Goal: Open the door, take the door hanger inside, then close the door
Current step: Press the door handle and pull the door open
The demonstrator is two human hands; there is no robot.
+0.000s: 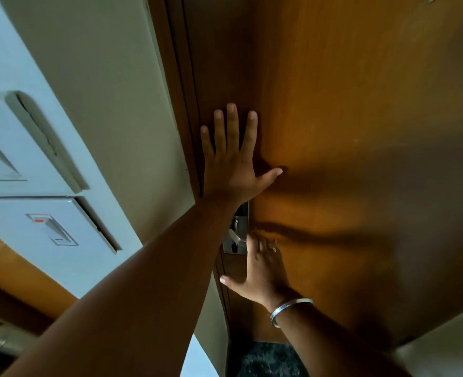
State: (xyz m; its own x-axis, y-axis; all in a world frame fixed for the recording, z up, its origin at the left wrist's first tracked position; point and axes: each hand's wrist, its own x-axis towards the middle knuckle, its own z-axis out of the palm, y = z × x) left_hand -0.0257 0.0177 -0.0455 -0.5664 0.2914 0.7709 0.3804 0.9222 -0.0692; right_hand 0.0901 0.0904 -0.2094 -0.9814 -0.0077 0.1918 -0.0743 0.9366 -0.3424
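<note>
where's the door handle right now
In the head view the handle sits low at the door's left edge, just below the flat left hand and at the right hand's fingertips.

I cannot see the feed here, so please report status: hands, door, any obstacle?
Left hand flat, open, against door near frame. Right hand at lever handle, grip unclear. Door looks shut. Door hanger not in view. No obstacle seen.
</note>
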